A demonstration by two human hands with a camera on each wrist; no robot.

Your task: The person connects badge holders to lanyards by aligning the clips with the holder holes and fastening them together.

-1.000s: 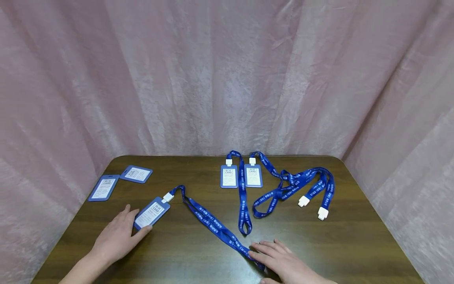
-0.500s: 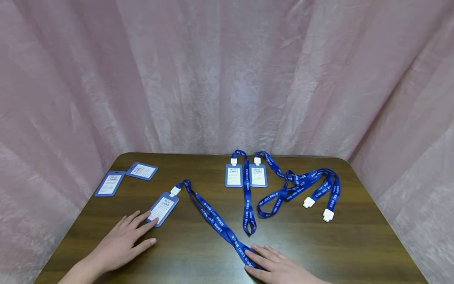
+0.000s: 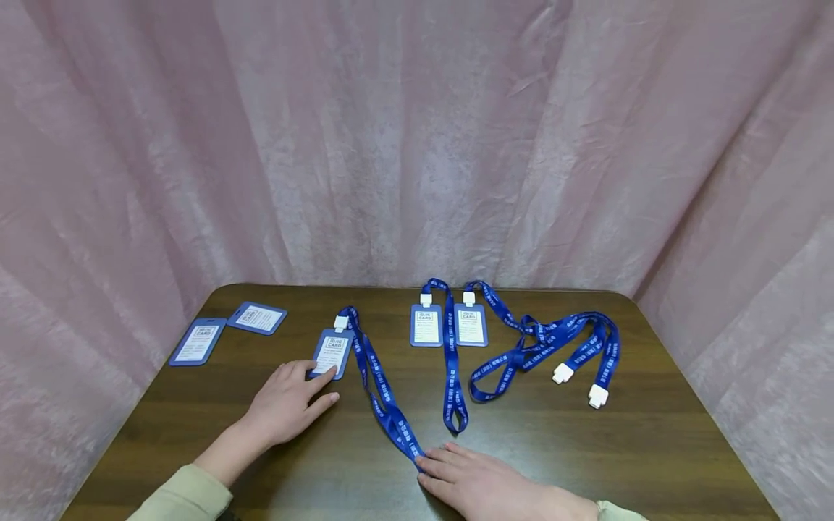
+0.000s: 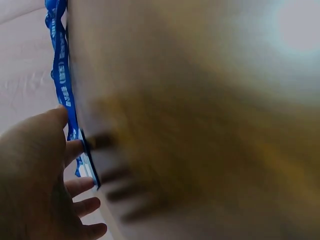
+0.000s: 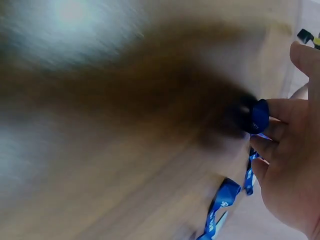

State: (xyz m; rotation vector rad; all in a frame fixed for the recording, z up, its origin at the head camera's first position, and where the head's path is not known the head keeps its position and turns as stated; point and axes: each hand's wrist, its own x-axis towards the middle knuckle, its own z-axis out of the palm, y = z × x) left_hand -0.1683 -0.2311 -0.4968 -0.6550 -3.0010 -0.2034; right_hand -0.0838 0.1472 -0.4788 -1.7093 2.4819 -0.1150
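Note:
In the head view a blue ID badge holder (image 3: 334,350) lies tilted on the table, its white clip joined to a blue lanyard (image 3: 383,394). Fingertips of my left hand (image 3: 285,405) touch the badge's lower end, the thumb out to the right. In the left wrist view these fingers are spread against the badge's edge, beside the lanyard (image 4: 62,75). My right hand (image 3: 478,479) lies flat over the lanyard's near end, covering part of it. In the right wrist view the lanyard's looped end (image 5: 259,117) shows at its extended fingers.
Two loose badge holders (image 3: 198,342) (image 3: 258,318) lie at the back left. Two more, with clips and lanyards (image 3: 426,325) (image 3: 470,325), lie side by side at the back middle. Loose blue lanyards (image 3: 567,329) with white clips (image 3: 597,396) are at the right. A pink curtain (image 3: 417,145) hangs behind.
The badge has slid right and away under my left hand, turning more upright. My right hand has moved left with the lanyard's near end.

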